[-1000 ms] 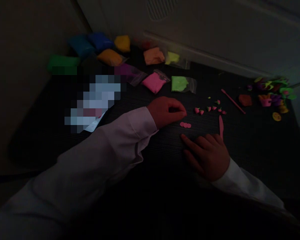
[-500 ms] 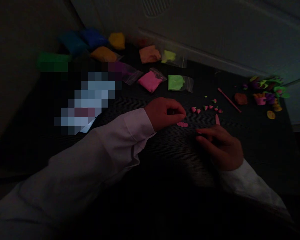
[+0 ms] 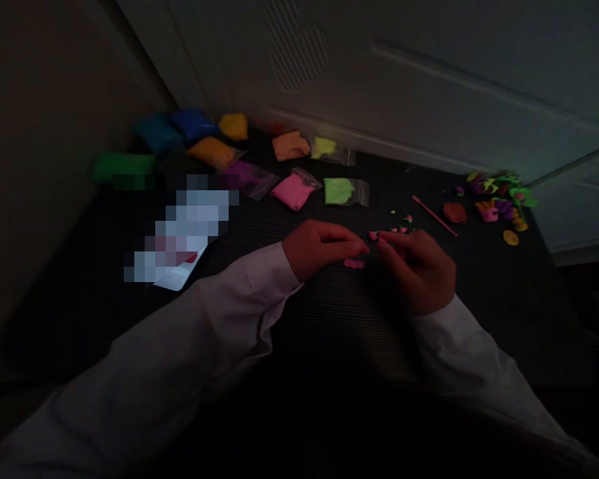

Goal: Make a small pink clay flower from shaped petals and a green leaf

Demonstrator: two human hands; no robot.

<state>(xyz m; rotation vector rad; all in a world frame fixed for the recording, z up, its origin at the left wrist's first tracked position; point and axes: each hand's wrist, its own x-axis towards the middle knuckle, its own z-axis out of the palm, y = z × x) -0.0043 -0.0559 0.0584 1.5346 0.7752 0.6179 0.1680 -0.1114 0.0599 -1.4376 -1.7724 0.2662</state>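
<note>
My left hand (image 3: 319, 247) rests on the dark table (image 3: 329, 319) with its fingers pinched together, just left of a few flat pink clay discs (image 3: 354, 264). My right hand (image 3: 416, 266) is curled, its fingertips meeting the left ones above the discs; what either pinch holds is too small and dark to name. Small pink-and-green clay buds (image 3: 402, 226) lie just beyond my right hand. Both arms wear pale long sleeves.
Bags of coloured clay lie along the back: pink (image 3: 292, 189), light green (image 3: 340, 191), orange (image 3: 289, 145), yellow (image 3: 232, 125), blue (image 3: 192, 123). A thin pink stick (image 3: 434, 216) and finished clay pieces (image 3: 499, 199) sit at the right. A blurred patch (image 3: 180, 233) covers something on the left.
My right hand has lifted off the table and moved up-left to meet my left fingertips. The view has tilted upward, and the pink tool beside my right hand is out of sight.
</note>
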